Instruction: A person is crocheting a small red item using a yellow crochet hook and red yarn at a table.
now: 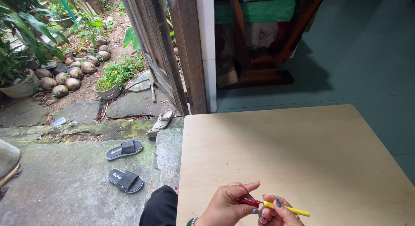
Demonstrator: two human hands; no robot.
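Hands working red yarn with a yellow crochet hook over a wooden table.

Left hand [227, 204] pinches red yarn [247, 201]; right hand [279, 214] clamps one yellow crochet hook [287, 208] above the table [294, 148]. Two black slides [124, 149], one beige clog [161, 122] lie outside.

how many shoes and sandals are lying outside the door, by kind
Black slide sandals: 2, one nearer the door and one closer to the camera, both on the concrete.
Pale clogs: 1, on the stone step beside the wooden door frame.
Total: 3
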